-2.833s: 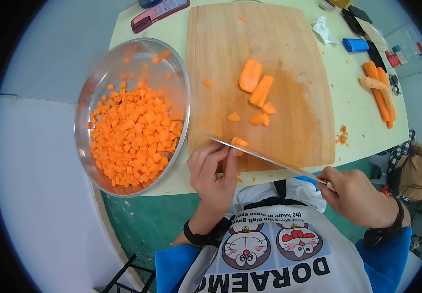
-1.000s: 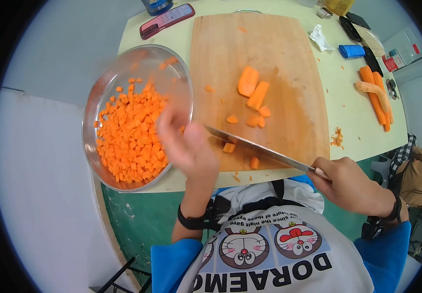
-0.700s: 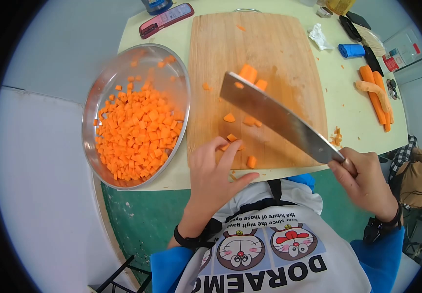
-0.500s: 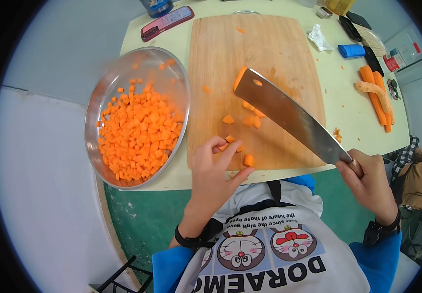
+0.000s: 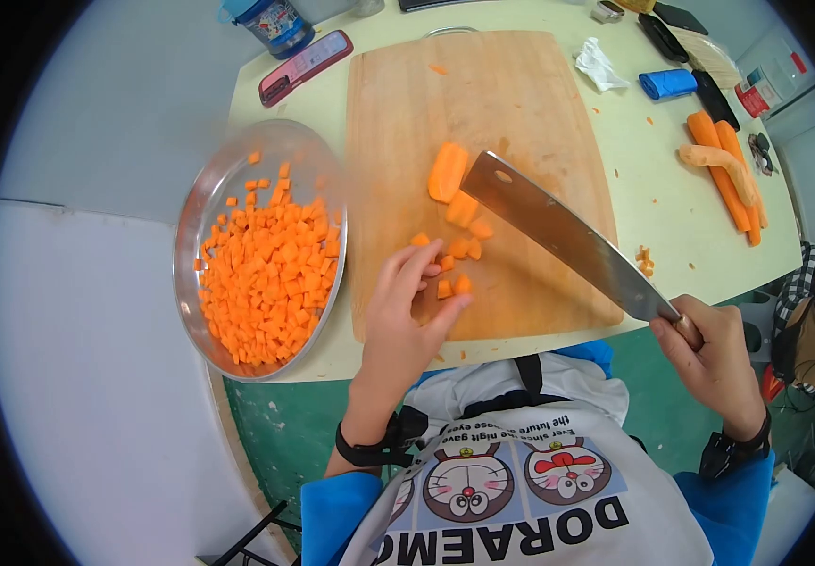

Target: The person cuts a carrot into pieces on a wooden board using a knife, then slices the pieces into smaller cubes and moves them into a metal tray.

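My right hand (image 5: 709,349) grips the handle of a kitchen knife (image 5: 573,238), its broad blade slanting across the wooden cutting board (image 5: 469,85). Near the blade's tip lies a thick carrot piece (image 5: 448,172), with a smaller carrot chunk (image 5: 461,208) just below it. My left hand (image 5: 403,307) is over the board's lower left, thumb and fingers apart and curved about several small carrot pieces (image 5: 445,288). Whether its fingertips touch them is hard to tell. On the left, an oval metal tray (image 5: 184,307) holds a heap of diced carrot (image 5: 271,274).
Peeled carrots (image 5: 728,179) lie at the table's right, near a blue roll (image 5: 668,84) and a crumpled tissue (image 5: 600,64). A phone (image 5: 306,68) and a blue container (image 5: 278,26) stand behind the tray. Carrot scraps (image 5: 646,260) dot the table's right side.
The knife's tip has moved down and right off the thick carrot piece, which now shows fully. My left hand has shifted up a little among the small pieces. The view has shifted slightly.
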Action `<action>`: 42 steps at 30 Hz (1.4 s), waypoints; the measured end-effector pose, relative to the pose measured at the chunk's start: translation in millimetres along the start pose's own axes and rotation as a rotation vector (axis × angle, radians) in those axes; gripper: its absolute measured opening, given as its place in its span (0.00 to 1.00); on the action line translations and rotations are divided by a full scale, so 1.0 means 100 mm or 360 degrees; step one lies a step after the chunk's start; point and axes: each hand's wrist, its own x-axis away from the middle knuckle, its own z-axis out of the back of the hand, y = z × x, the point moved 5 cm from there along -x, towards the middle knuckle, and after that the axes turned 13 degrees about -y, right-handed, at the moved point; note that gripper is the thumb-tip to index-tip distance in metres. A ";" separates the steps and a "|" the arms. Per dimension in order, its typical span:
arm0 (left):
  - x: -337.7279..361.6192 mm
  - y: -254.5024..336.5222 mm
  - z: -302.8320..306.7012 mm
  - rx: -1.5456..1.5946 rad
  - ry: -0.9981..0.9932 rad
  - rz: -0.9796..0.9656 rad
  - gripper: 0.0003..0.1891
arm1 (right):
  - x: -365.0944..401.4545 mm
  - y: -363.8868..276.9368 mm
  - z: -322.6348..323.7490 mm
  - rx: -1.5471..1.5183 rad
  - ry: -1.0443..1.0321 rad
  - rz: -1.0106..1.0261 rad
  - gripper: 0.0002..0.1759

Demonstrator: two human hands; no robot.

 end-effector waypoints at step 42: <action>0.34 -0.18 0.04 -0.0402 0.0100 0.0248 0.14 | -0.07 -0.16 -0.09 0.0103 -0.0070 0.0075 0.04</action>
